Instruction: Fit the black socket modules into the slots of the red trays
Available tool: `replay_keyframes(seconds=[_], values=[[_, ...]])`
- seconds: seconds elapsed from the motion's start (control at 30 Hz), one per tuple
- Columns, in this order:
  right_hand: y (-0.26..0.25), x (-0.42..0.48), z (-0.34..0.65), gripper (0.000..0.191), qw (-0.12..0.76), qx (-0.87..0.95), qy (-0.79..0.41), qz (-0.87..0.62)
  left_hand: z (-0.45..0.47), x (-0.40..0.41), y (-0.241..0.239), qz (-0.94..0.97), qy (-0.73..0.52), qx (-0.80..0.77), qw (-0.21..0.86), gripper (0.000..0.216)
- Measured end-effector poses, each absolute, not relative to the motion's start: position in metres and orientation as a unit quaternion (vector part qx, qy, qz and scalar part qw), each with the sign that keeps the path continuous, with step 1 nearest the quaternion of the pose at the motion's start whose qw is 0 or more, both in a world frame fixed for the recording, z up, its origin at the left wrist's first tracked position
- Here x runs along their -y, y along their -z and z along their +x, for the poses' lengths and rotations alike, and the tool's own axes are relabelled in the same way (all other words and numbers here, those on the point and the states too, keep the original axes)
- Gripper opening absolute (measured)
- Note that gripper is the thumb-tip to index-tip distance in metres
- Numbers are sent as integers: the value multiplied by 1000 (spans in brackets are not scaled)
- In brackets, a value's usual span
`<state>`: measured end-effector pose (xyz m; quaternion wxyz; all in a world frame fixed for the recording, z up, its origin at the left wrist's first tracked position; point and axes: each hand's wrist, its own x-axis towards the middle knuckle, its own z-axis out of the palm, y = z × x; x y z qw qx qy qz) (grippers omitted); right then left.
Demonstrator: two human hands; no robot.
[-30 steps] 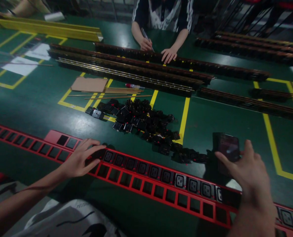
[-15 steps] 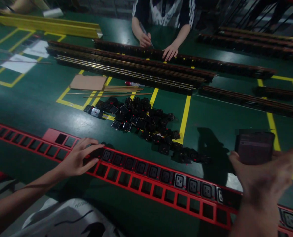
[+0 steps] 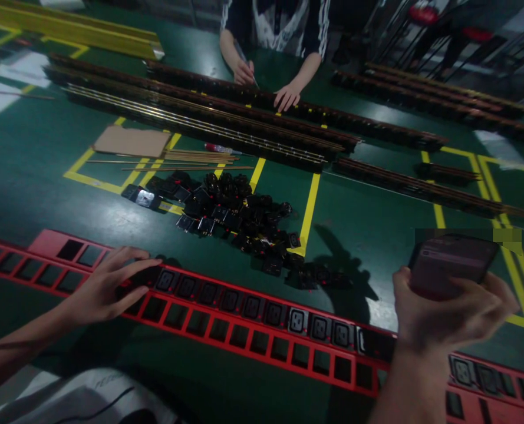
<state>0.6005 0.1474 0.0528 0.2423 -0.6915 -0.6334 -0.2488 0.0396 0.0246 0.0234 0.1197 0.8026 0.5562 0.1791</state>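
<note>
The left hand lies open, fingers spread and nearly flat. Its fingertips rest on the long red metal strip with square cut-outs, just where the row of fitted black sockets begins. That strip runs along the near edge of the matte green table. The right hand is curled around a dark, glossy rectangular phone, gripping it from below, above the strip's right part. Behind the strip lies a loose pile of small black plastic sockets, and beyond it a flat brown cardboard sheet and long dark rails. A co-worker's hand rests on a rail near the far edge. Half a second earlier the right hand's fingers were splayed wider around the phone. The left hand has stayed put.
</note>
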Motion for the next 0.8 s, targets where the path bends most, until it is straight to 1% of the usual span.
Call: replay_keyframes(seconds=[0.1,0.23,0.33,0.6,0.67,0.8], values=[[-58,-146,596,62,217,602,220,-736,40,-23,-22,799,-181,-561,121,42],[-66,-144,587,75,154,568,156,-794,41,-23,-23,797,-188,-561,122,41],[-67,-142,585,79,160,578,151,-786,41,-23,-23,794,-183,-566,123,43],[-65,-141,588,74,145,571,152,-793,41,-22,-23,796,-170,-569,117,45],[-65,-141,587,72,162,583,159,-780,42,-23,-24,797,-170,-568,115,45],[-63,-142,588,58,197,598,166,-759,43,-25,-27,795,-166,-570,123,44]])
